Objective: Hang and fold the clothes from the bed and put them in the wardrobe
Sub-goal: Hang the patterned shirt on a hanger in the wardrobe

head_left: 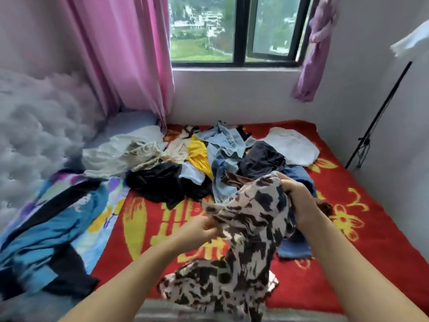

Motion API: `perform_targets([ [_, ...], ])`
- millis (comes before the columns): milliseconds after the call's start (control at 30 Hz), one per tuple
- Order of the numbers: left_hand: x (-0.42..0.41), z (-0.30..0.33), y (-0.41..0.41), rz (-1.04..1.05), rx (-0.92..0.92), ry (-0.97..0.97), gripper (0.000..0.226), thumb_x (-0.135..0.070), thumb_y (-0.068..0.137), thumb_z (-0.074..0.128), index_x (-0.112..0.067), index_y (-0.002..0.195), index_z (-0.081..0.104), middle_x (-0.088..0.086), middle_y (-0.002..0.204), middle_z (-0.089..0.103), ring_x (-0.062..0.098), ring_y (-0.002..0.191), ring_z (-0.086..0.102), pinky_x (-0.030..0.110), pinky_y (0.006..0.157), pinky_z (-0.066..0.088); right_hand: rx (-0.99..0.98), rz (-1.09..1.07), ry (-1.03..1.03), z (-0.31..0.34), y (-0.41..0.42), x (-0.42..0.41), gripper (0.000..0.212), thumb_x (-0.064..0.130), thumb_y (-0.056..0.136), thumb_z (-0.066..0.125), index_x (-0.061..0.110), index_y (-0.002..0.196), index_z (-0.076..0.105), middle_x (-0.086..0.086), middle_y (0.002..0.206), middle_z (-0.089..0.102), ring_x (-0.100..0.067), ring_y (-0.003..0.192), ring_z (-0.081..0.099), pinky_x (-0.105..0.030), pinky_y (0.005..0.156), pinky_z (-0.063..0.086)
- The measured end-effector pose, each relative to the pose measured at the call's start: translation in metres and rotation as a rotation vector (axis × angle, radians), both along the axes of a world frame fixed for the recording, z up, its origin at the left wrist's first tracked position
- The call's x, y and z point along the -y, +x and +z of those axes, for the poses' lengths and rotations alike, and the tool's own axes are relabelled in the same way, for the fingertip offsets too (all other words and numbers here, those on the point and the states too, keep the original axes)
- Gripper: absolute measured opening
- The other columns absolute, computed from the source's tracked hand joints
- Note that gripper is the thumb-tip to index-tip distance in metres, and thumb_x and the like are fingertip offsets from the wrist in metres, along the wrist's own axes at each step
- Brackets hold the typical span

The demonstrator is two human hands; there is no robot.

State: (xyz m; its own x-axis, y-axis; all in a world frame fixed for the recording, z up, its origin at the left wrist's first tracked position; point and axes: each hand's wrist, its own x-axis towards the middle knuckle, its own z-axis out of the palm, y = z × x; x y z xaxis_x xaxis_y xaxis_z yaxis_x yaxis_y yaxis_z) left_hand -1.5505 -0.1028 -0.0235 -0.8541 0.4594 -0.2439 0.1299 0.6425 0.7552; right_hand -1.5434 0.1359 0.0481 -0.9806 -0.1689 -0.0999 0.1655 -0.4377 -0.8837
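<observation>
Red blanket [362, 263] with yellow flowers covers the bed, and a pile [209, 163] of mixed clothes lies at 12 o'clock, under the window [234, 31]. Both hands hold one spotted garment [246, 240] above the near edge. The right hand [298, 201] grasps its top, fingers curled around the bunched cloth. The left hand [202, 228] pinches an edge lower, at 9 o'clock from the garment. The long axis runs from the right hand at 1 o'clock down to the loose end at 6 o'clock, which rests on the blanket. The right hand is higher and carries the weight, so it seems the left must slide along the edge to spread the cloth. No wardrobe or hanger is visible.
</observation>
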Motion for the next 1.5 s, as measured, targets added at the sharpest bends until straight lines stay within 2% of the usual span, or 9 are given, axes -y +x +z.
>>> perform_targets([
  [133, 0.016, 0.035, 0.004, -0.004, -0.29, 0.024, 0.069, -0.045, 0.082, 0.069, -0.026, 0.139, 0.036, -0.005, 0.139, 0.04, 0.013, 0.128, 0.036, 0.024, 0.106, 0.032, -0.072, 0.115, 0.043, 0.048, 0.013, 0.044, 0.046, -0.01, 0.074, 0.03, 0.018, 0.05, 0.057, 0.001, 0.051, 0.05, -0.01, 0.043, 0.047, -0.017, 0.044, 0.04],
  [267, 0.034, 0.04, 0.015, 0.056, -0.099, 0.159, 0.116, -0.061, 0.071, 0.072, -0.034, 0.151, -0.007, -0.013, 0.156, 0.003, 0.011, 0.144, 0.005, 0.031, 0.114, 0.012, -0.125, 0.101, 0.056, 0.078, 0.015, 0.075, 0.039, -0.006, 0.072, 0.032, 0.019, 0.05, 0.051, 0.0, 0.054, 0.043, -0.013, 0.048, 0.038, -0.026, 0.051, 0.033],
  [433, 0.062, 0.023, 0.034, -0.011, 0.296, 0.226, 0.088, -0.062, 0.071, 0.072, -0.032, 0.144, 0.033, -0.004, 0.117, 0.064, 0.007, 0.103, 0.059, 0.038, 0.099, 0.044, -0.224, 0.152, -0.061, 0.102, 0.012, 0.093, 0.023, 0.004, 0.063, 0.039, 0.02, 0.049, 0.046, 0.004, 0.051, 0.039, -0.009, 0.045, 0.033, -0.02, 0.045, 0.035],
  [533, 0.063, 0.023, 0.043, 0.031, 0.213, 0.3, 0.036, -0.052, 0.079, 0.067, -0.019, 0.093, 0.069, -0.005, 0.079, 0.066, 0.015, 0.075, 0.057, 0.029, 0.078, 0.045, -0.249, 0.172, -0.091, 0.107, 0.004, 0.095, 0.025, 0.004, 0.064, 0.036, 0.02, 0.049, 0.047, 0.005, 0.05, 0.041, -0.009, 0.043, 0.039, -0.019, 0.045, 0.042],
  [633, 0.067, 0.045, 0.046, 0.179, 0.165, 0.511, 0.033, -0.045, 0.085, 0.065, -0.019, 0.105, 0.069, -0.011, 0.101, 0.07, 0.008, 0.095, 0.065, 0.026, 0.09, 0.052, -0.237, 0.124, -0.033, 0.101, -0.017, 0.087, 0.022, 0.005, 0.065, 0.039, 0.017, 0.056, 0.055, 0.0, 0.058, 0.048, -0.014, 0.051, 0.047, -0.022, 0.053, 0.046],
  [800, 0.085, 0.088, 0.046, 0.415, 0.019, 0.829, 0.021, -0.017, 0.095, 0.05, -0.003, 0.11, 0.057, 0.005, 0.096, 0.068, 0.018, 0.084, 0.068, 0.034, 0.073, 0.057, -0.14, -0.095, 0.502, 0.065, -0.058, 0.075, 0.015, 0.012, 0.093, 0.053, 0.012, 0.094, 0.068, -0.01, 0.08, 0.066, -0.019, 0.064, 0.062, -0.027, 0.057, 0.051],
  [967, 0.082, 0.121, 0.049, 0.79, -0.142, 0.853, 0.019, -0.01, 0.099, 0.044, -0.015, 0.088, 0.059, -0.002, 0.07, 0.067, 0.01, 0.059, 0.064, 0.028, 0.054, 0.055, -0.179, 0.318, 1.002, 0.038, -0.051, 0.101, 0.035, 0.033, 0.097, 0.052, 0.013, 0.125, 0.054, -0.013, 0.129, 0.058, -0.031, 0.113, 0.057, -0.048, 0.095, 0.047],
  [1233, 0.09, 0.142, 0.098, 0.955, -0.249, 0.846, 0.023, -0.013, 0.098, 0.047, -0.015, 0.086, 0.066, 0.008, 0.084, 0.068, 0.017, 0.075, 0.066, 0.031, 0.067, 0.057, -0.6, 0.776, 0.74, 0.038, 0.014, 0.205, 0.017, 0.02, 0.095, 0.056, 0.02, 0.109, 0.066, 0.005, 0.106, 0.071, -0.009, 0.103, 0.064, -0.026, 0.089, 0.051],
  [1500, 0.145, 0.119, 0.203, 1.452, -0.56, 0.265, 0.006, -0.02, 0.094, 0.057, -0.017, 0.09, 0.057, -0.002, 0.08, 0.058, 0.013, 0.076, 0.055, 0.019, 0.069, 0.046, 0.047, 0.806, 0.033, 0.043, 0.053, 0.282, 0.019, 0.005, 0.098, 0.045, 0.004, 0.095, 0.064, -0.01, 0.079, 0.073, -0.018, 0.067, 0.071, -0.028, 0.055, 0.058],
])
